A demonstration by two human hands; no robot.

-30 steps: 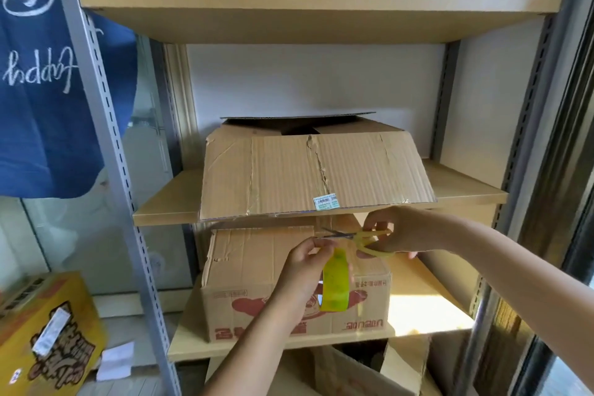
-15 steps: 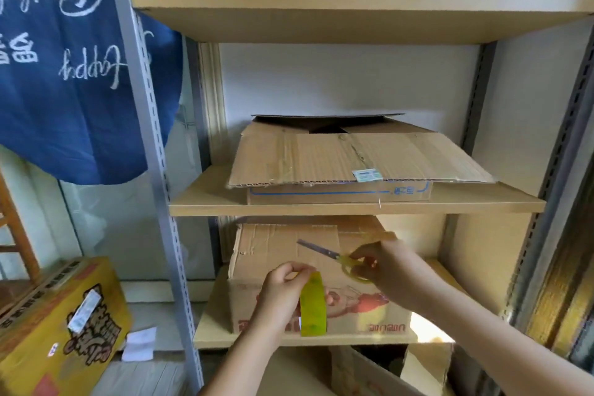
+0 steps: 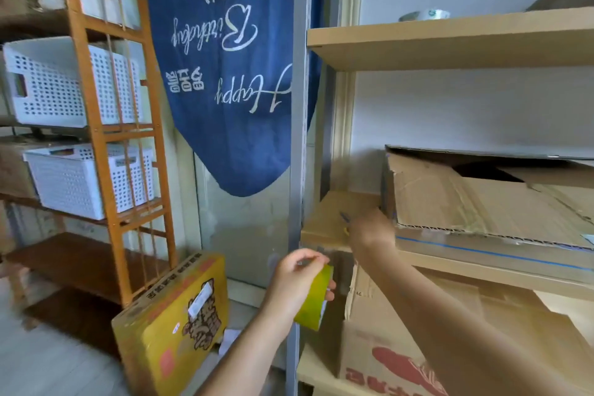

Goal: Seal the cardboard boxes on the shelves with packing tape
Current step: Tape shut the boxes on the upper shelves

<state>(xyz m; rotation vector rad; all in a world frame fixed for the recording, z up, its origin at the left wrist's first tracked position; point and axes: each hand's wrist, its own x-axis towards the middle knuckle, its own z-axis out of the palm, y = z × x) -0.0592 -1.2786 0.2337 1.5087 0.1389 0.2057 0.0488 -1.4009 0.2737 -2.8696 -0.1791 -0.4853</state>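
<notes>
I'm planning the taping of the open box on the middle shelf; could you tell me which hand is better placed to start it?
Probably the left hand: it holds the tape. The right hand is nearer the box but holds scissors.

This looks like a storage corner of a home or small shop back room. A metal-post shelving unit with plain board shelves carries worn, reused cardboard boxes, their flaps creased and torn. Beside it stands an orange wooden rack holding white perforated plastic baskets. A blue cloth banner with "Happy Birthday" lettering hangs upside down against a pale wall. A yellow printed carton leans on the wood-look floor, and a tape roll sits on the top shelf.
</notes>
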